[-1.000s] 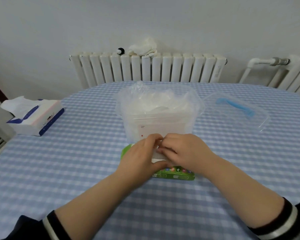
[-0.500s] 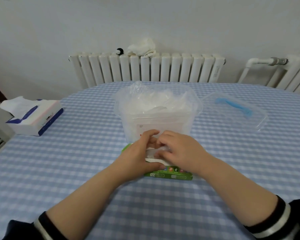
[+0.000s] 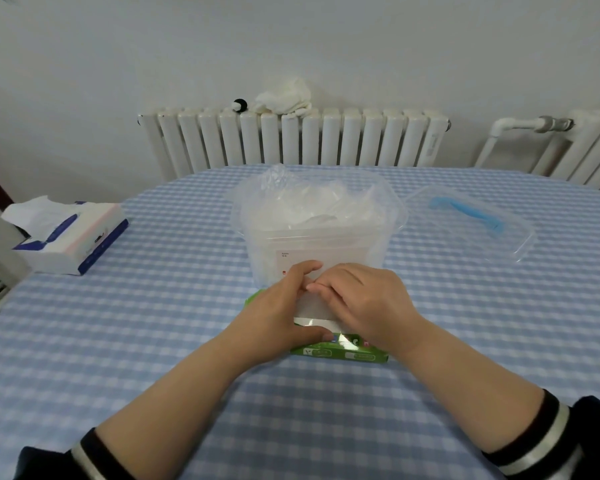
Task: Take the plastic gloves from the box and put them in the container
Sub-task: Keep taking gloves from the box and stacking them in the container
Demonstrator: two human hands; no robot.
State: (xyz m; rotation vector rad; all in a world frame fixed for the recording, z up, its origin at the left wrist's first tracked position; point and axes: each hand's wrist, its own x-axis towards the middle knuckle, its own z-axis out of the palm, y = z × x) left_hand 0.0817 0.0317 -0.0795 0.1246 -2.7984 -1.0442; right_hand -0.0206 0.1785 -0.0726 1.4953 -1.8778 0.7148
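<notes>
A flat green glove box (image 3: 340, 353) lies on the table just in front of a clear plastic container (image 3: 326, 244), which holds several crumpled plastic gloves (image 3: 312, 209). My left hand (image 3: 278, 313) grips the box's left side, thumb along its front edge. My right hand (image 3: 364, 303) lies over the right part of the box, fingertips curled at the opening and pinching a translucent plastic glove (image 3: 314, 308) that shows between the two hands. Most of the box top is hidden by my hands.
The container's clear lid (image 3: 471, 220) with a blue handle lies to the right. A tissue pack (image 3: 70, 233) sits at the table's left edge. Behind the blue checked tablecloth (image 3: 153, 341) stands a white radiator (image 3: 291, 140) with a cloth on top.
Both hands stay on the box. The fingers have shifted slightly and more of the translucent glove sheet shows between the hands.
</notes>
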